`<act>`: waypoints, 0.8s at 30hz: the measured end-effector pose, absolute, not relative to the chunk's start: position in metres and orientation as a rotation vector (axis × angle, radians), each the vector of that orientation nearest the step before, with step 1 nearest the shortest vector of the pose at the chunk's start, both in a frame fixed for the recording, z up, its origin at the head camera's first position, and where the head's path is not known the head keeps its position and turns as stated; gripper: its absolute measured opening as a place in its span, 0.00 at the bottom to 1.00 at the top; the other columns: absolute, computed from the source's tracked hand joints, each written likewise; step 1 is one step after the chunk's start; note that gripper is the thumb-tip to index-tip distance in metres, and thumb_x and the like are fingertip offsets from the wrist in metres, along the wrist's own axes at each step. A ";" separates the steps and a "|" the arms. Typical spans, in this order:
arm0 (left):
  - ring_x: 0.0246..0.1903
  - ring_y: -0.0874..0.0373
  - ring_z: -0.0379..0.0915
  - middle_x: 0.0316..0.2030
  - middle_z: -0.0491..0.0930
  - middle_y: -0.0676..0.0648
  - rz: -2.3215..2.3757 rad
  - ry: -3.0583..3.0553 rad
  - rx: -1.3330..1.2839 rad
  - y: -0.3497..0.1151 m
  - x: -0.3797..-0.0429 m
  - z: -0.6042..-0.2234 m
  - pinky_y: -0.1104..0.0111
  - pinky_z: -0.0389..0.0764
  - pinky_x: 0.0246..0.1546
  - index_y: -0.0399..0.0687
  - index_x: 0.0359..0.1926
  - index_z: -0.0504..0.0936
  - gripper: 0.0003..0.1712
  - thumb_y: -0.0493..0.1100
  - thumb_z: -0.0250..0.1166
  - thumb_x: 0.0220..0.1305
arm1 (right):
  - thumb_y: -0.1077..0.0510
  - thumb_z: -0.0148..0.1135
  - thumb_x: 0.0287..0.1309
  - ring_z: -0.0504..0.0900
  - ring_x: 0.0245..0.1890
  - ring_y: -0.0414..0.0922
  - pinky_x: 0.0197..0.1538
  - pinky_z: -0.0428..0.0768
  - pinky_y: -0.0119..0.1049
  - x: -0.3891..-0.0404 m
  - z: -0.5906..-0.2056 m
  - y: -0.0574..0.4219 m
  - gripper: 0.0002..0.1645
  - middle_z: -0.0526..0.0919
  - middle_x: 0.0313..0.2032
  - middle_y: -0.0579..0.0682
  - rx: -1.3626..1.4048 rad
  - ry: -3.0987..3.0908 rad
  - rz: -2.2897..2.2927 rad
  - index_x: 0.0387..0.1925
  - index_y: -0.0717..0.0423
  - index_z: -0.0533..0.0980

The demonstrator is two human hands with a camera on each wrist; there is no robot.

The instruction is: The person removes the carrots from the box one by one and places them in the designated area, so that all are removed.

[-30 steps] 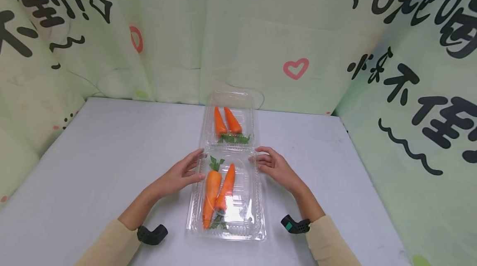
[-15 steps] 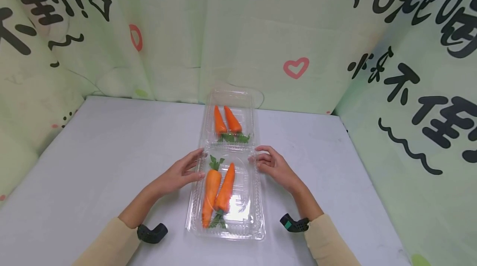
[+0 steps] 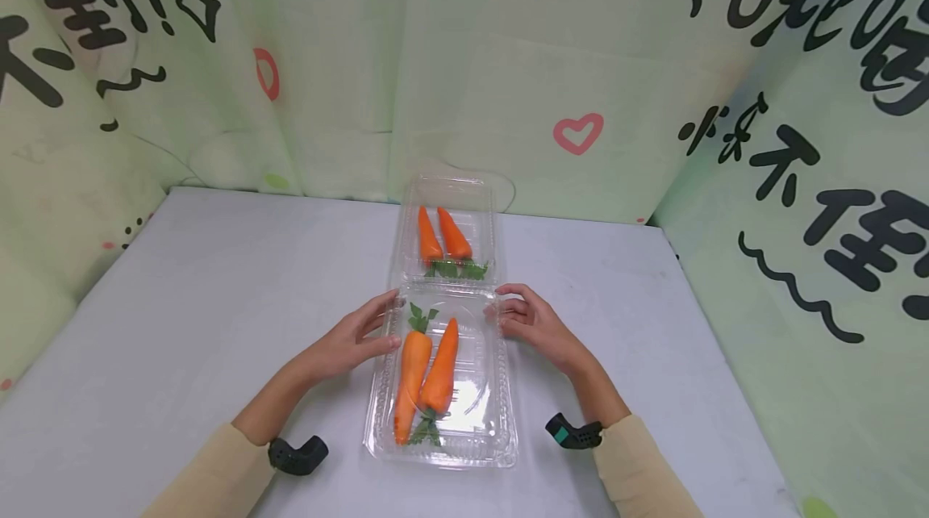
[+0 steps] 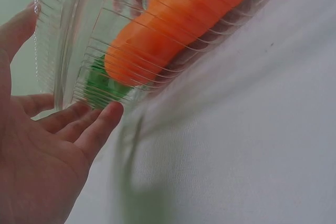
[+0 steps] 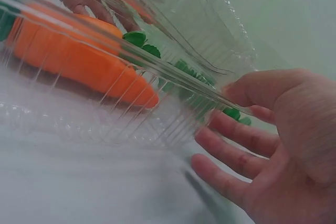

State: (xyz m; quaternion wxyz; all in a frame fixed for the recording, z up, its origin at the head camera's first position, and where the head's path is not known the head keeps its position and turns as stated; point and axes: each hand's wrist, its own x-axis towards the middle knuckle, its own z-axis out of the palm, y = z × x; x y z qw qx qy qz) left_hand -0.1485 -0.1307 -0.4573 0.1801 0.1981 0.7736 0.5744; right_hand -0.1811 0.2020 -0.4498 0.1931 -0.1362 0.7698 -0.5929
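Observation:
A clear plastic clamshell box (image 3: 488, 357) lies on the table in front of me, its ribbed far half (image 3: 472, 189) raised behind. Side by side in its near half are two carrots with green tops, a left carrot (image 3: 414, 369) and a right carrot (image 3: 441, 381). My left hand (image 3: 356, 340) touches the left wall with extended fingers, and the left wrist view shows its fingertips (image 4: 113, 111) at the ribbed side. My right hand (image 3: 533, 324) is at the opposite wall, with its thumb at the rim in the right wrist view and its loosely extended fingers below.
Two more carrots (image 3: 456, 240) show through the clear far half, their greens toward me. The white table (image 3: 254, 276) ends at a pale green curtain (image 3: 464, 58) with black lettering and red hearts. Each wrist wears a black device (image 3: 297, 456).

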 end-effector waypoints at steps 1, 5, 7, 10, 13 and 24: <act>0.72 0.37 0.51 0.74 0.51 0.39 1.624 2.185 0.559 -0.131 -0.149 -0.458 0.48 0.67 0.63 0.49 0.76 0.49 0.45 0.49 0.62 0.66 | 0.61 0.58 0.64 0.77 0.56 0.58 0.51 0.81 0.31 -0.181 -0.450 0.201 0.30 0.75 0.58 0.67 -0.373 2.158 -1.670 0.64 0.58 0.60; 0.72 0.37 0.51 0.74 0.52 0.39 1.627 2.189 0.552 -0.131 -0.149 -0.459 0.47 0.66 0.64 0.49 0.76 0.49 0.44 0.50 0.61 0.66 | 0.61 0.59 0.63 0.79 0.52 0.53 0.50 0.80 0.29 -0.181 -0.450 0.196 0.29 0.76 0.56 0.65 -0.320 2.204 -1.654 0.63 0.57 0.60; 0.72 0.36 0.52 0.74 0.52 0.38 1.628 2.195 0.552 -0.131 -0.148 -0.459 0.47 0.66 0.64 0.49 0.75 0.49 0.43 0.49 0.61 0.67 | 0.60 0.59 0.63 0.79 0.51 0.51 0.51 0.80 0.29 -0.181 -0.450 0.194 0.29 0.77 0.56 0.64 -0.296 2.232 -1.634 0.62 0.56 0.60; 0.71 0.36 0.53 0.74 0.53 0.37 1.629 2.201 0.555 -0.132 -0.148 -0.458 0.46 0.66 0.64 0.48 0.75 0.49 0.43 0.48 0.61 0.67 | 0.59 0.60 0.63 0.79 0.51 0.50 0.52 0.80 0.31 -0.181 -0.450 0.192 0.28 0.78 0.55 0.63 -0.283 2.261 -1.617 0.61 0.56 0.61; 0.71 0.36 0.53 0.74 0.52 0.38 1.633 2.194 0.556 -0.132 -0.148 -0.457 0.47 0.66 0.64 0.48 0.75 0.50 0.43 0.48 0.61 0.67 | 0.59 0.60 0.63 0.80 0.50 0.51 0.53 0.80 0.31 -0.181 -0.450 0.192 0.28 0.78 0.54 0.64 -0.280 2.272 -1.619 0.61 0.58 0.62; 0.71 0.37 0.54 0.74 0.53 0.38 1.638 2.183 0.555 -0.133 -0.150 -0.458 0.48 0.68 0.63 0.47 0.75 0.50 0.43 0.48 0.61 0.67 | 0.63 0.58 0.62 0.82 0.42 0.36 0.46 0.78 0.26 -0.184 -0.453 0.191 0.23 0.79 0.51 0.64 -0.271 2.234 -1.727 0.57 0.62 0.64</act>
